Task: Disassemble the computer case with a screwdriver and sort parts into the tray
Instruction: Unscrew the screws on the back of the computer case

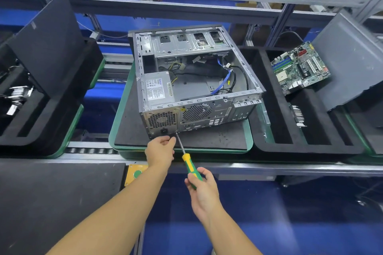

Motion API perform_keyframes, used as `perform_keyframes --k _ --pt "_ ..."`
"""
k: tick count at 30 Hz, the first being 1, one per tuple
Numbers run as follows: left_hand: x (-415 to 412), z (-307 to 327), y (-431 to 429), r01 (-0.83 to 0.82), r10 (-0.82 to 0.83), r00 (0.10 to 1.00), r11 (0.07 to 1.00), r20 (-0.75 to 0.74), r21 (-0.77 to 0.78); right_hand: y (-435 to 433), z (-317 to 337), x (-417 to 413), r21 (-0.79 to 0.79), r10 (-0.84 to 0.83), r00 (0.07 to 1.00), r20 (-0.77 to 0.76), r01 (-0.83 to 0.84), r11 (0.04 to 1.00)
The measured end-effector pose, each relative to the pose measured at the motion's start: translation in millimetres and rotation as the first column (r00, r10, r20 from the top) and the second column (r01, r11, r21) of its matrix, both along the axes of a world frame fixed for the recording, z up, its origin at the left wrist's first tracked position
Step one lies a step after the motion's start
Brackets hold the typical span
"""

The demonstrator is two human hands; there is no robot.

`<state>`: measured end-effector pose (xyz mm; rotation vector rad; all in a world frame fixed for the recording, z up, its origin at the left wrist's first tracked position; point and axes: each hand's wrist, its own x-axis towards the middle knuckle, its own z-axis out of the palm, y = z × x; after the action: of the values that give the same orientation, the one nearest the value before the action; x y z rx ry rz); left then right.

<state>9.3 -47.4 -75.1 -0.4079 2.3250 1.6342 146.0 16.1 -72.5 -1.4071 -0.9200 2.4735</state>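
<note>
Head view: right hand (204, 190) curls its fingers (191, 182) round a yellow-and-green screwdriver (189, 166) handle. Left hand (160, 149) pinches the shaft, likely steadying its tip on a rear screw of the open silver metal computer case (194, 80) just ahead. Black foam-lined tray (269, 130) lies to the right.

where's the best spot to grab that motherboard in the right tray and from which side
Probably by its bare edges, coming from the left: the motherboard lies tilted in the foam tray, its left edge free, while the grey panel blocks the right side.
</note>
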Motion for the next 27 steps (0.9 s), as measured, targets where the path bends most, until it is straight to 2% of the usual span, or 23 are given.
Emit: perform_keyframes --k 12,16,21,27 --pt "-17 -8 36 -0.198 0.200 0.973 0.980 0.116 -0.031 20 -13 4 0.207 0.195 0.980 0.045 -0.200 0.958" --pt "-17 -8 37 -0.214 0.216 0.970 0.976 0.115 -0.030 18 -15 4 0.240 0.225 0.969 0.101 -0.243 0.940" --pt "-16 -6 40 -0.227 0.232 0.967 0.972 0.107 -0.060 14 -16 7 0.223 0.233 0.969 0.086 -0.247 0.943" --pt "-8 -4 38 -0.115 0.121 0.990 0.990 0.068 -0.084 35 -17 24 0.232 0.239 0.968 0.077 -0.251 0.940"
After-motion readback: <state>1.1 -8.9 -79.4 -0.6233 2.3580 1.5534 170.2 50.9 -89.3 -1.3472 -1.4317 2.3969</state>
